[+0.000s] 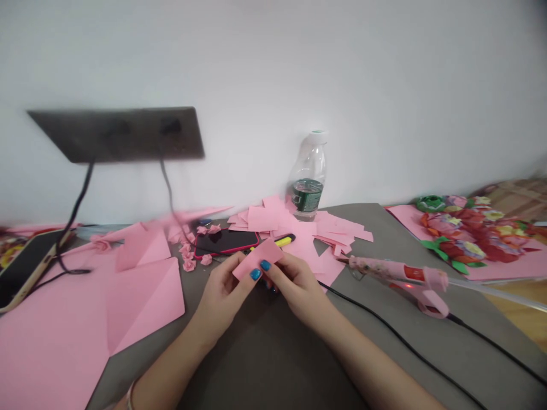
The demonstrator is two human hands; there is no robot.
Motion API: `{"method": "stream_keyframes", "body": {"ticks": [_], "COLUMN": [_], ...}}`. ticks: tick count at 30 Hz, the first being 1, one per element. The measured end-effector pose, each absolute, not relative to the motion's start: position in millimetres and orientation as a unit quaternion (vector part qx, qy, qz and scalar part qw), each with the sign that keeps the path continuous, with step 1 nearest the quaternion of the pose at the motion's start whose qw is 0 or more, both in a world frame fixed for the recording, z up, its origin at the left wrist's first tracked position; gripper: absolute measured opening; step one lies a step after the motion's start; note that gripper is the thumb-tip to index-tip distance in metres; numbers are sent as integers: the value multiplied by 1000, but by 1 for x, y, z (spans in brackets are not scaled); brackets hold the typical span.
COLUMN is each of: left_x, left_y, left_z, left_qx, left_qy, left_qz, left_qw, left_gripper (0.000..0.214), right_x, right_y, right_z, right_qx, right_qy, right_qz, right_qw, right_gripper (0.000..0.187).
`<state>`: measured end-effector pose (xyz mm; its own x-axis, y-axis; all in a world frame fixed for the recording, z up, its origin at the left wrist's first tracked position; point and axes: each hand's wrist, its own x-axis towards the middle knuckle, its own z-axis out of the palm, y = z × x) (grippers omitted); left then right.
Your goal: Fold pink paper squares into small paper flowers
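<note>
Pinching a small pink paper rectangle (pixel 257 259) up over the table, both hands working together! Far left, folded pink sheets (pixel 141 302) lie spread out. The left hand (pixel 223 293) curls closed, thumb pressed on the paper, forearm rising from lower left. A black smartphone (pixel 226 241) sits just ahead. The right hand (pixel 294 286) grips the other end, and a pink hot glue gun (pixel 397 272) rests beyond.
</note>
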<state>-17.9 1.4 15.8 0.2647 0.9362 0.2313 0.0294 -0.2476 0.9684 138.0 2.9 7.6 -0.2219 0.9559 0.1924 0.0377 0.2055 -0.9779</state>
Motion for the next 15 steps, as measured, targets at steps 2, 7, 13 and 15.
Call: {"method": "stream_keyframes", "body": {"ticks": [2, 7, 13, 15], "left_x": [-18, -20, -19, -19], "left_y": [0, -3, -4, -4], "left_z": [16, 16, 18, 18], "left_qx": [654, 672, 652, 653], "left_qy": [376, 363, 369, 370], "left_qz": [450, 439, 443, 435], "left_qw": [477, 472, 492, 497], "left_gripper": [25, 31, 36, 38], "right_x": [138, 137, 134, 133], "right_y": [2, 2, 1, 1], "right_z": [8, 7, 1, -2], "right_qx": [-415, -420, -365, -349], "right_qy": [-614, -578, -543, -539], "right_qz": [484, 501, 554, 566], "right_qw": [465, 489, 515, 517], "right_gripper": [47, 49, 46, 45]}}
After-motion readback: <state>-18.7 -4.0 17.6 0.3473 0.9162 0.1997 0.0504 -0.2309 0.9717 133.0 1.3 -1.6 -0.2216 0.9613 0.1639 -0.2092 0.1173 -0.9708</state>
